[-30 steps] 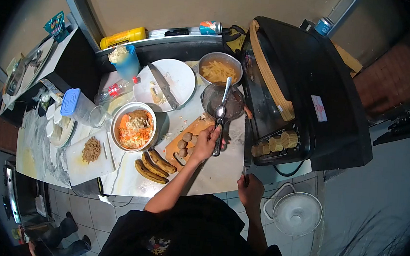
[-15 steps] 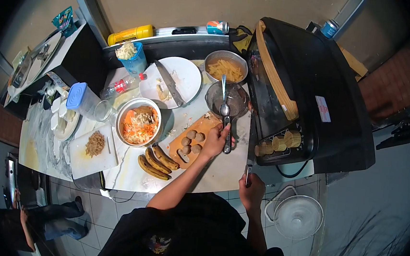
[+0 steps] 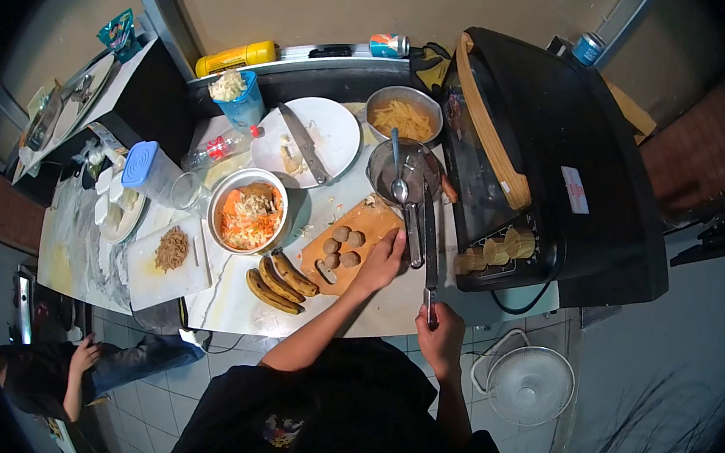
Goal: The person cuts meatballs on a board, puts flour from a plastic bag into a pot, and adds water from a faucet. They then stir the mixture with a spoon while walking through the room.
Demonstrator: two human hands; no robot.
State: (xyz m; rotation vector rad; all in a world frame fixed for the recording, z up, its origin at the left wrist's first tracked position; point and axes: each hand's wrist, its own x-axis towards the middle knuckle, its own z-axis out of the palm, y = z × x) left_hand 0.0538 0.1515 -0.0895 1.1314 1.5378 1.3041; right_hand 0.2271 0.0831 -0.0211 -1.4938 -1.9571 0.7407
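Off the dark handle and onto the board: left hand shifted, knife now nearer

The left hand lies at the board's right edge, its grip unclear. The right hand is closed around the knife's handle; the long, narrow, dark blade points away, beside the dark handle. Orange-brown and scattered with bits, the board bears five round brown balls.

Marble-patterned counter around a food-filled pot
Bananas lie just in front of the pot, a white cutting board left, a wooden board right, a white plate behind.
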